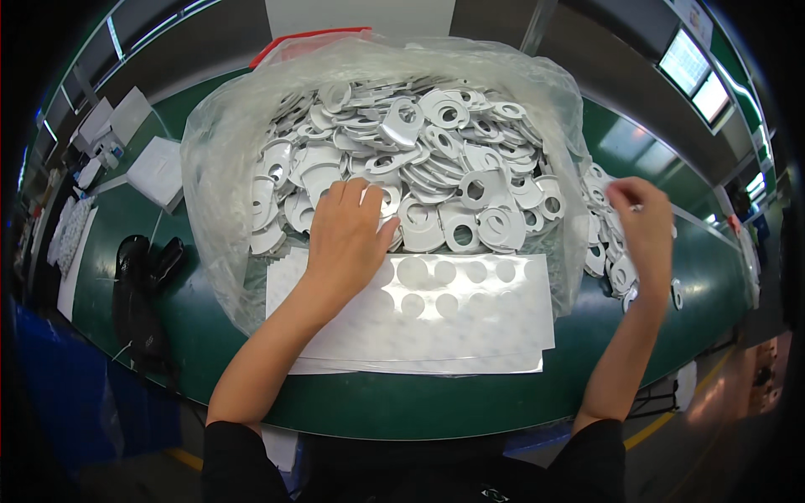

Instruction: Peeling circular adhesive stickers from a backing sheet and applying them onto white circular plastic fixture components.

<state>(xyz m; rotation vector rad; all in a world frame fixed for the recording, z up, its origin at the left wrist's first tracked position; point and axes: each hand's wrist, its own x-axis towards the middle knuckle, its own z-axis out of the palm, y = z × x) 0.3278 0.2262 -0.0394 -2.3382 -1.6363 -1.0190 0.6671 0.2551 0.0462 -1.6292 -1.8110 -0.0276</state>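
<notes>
A big heap of flat white plastic pieces with round holes (486, 189) fills a clear plastic bag (216, 168) spread out in front of me. My left hand (345, 239) lies at the near edge of this heap, fingers stretched forward over the pieces and thumb apart. Under its wrist is a stack of white sheets (470, 331) with rows of round stickers. To the right, outside the bag, my right hand (644, 230) hovers by a smaller pile of the same white pieces (597, 226). Its fingers are curled into a pinch; what they hold, if anything, is hidden.
All of this is on a green table (377, 402). A black object, perhaps a glove or tool (141, 293), rests at the left. Beyond it is a white box (157, 172). A red edge (310, 35) shows behind the bag. A loose white piece (677, 293) lies far right.
</notes>
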